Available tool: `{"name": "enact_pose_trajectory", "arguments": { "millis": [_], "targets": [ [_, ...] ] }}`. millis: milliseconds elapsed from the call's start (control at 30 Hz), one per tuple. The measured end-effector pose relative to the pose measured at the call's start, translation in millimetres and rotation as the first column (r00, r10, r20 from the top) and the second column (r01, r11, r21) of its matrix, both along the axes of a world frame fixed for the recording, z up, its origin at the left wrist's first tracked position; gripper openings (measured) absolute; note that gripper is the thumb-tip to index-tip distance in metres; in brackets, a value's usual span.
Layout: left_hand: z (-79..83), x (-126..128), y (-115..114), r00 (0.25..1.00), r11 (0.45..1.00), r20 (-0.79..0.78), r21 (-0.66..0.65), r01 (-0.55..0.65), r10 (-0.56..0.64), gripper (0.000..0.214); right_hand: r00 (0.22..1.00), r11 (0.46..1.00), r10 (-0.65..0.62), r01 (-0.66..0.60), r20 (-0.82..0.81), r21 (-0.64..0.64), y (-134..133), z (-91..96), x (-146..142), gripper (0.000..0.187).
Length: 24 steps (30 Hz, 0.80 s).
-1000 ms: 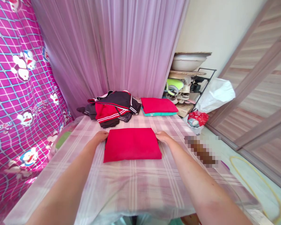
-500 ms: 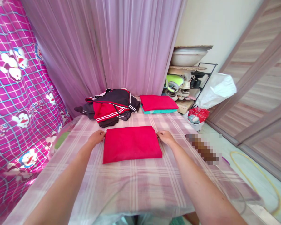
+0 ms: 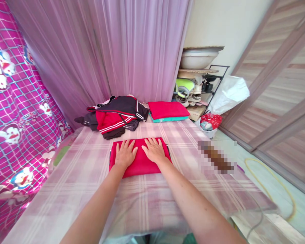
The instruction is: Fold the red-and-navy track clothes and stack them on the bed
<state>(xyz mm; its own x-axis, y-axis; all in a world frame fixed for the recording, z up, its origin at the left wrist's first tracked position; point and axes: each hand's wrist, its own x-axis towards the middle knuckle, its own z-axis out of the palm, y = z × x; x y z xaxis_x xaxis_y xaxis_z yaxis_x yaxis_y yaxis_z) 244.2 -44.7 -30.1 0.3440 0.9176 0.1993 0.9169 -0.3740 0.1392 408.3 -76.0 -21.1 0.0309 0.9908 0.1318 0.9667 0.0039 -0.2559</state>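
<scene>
A folded red garment lies flat in front of me on a plaid tablecloth. My left hand rests palm down on its left half, fingers spread. On the right half, my right hand also presses flat with its fingers apart. Dark edging shows at both sides of the cloth. Behind it, to the left, is a loose heap of dark and red clothes with white stripes. Further right sits another folded red piece on top of a folded teal one.
A purple curtain hangs behind the table. To the right stand a rack with shoes and a basin, and a white bag. Pink patterned fabric hangs at left. A yellow hose lies on the floor.
Both hands have let go of the garment's side edges and moved inward onto its top, opening flat. The view has shifted slightly to the right.
</scene>
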Motion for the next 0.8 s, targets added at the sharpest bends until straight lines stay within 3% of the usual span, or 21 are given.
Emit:
{"name": "enact_pose_trajectory", "arguments": {
  "millis": [333,567,800],
  "targets": [
    [-5.3,-27,1,0.998,0.997,0.030,0.055,0.045,-0.047,0.056,0.986,0.986,-0.166,0.166,-0.007,-0.023,-10,-8.9,23,0.059],
    [-13.2,-44,-4,1.000,0.997,0.016,0.076,-0.020,0.019,0.057,0.991,0.993,-0.119,0.117,-0.061,-0.028,-23,-21.5,48,0.057],
    [-10.2,-38,-6,0.999,0.995,0.004,0.093,-0.034,0.034,0.055,0.979,0.989,-0.070,0.092,-0.191,0.113,-38,-50.5,72,0.051]
  ]
}}
